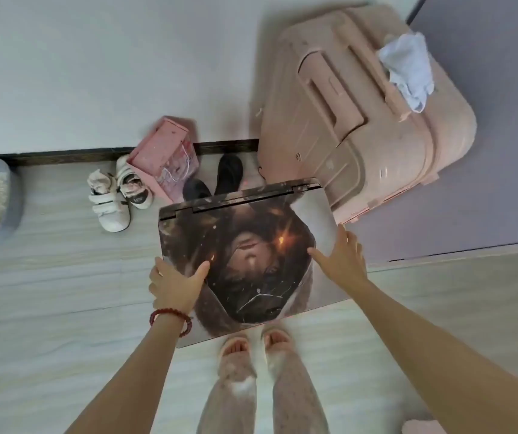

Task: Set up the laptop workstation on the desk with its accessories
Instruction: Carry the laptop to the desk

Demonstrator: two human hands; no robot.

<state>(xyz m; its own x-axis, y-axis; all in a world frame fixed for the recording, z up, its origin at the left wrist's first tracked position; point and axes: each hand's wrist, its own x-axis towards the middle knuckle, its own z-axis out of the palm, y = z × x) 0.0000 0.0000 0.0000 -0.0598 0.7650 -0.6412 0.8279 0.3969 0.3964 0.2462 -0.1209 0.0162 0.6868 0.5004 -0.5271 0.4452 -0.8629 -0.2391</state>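
A closed laptop with a dark picture sticker on its lid hangs flat in the air above the floor, in front of my legs. My left hand grips its left edge, thumb on top of the lid. My right hand holds the right edge, fingers spread over the lid's corner. The hinge side points away from me. No desk or accessories are in view.
A pink suitcase with a pale cloth on top stands at the right, just beyond the laptop. White shoes, a pink box and black shoes lie by the wall. My slippered feet stand on pale wooden floor.
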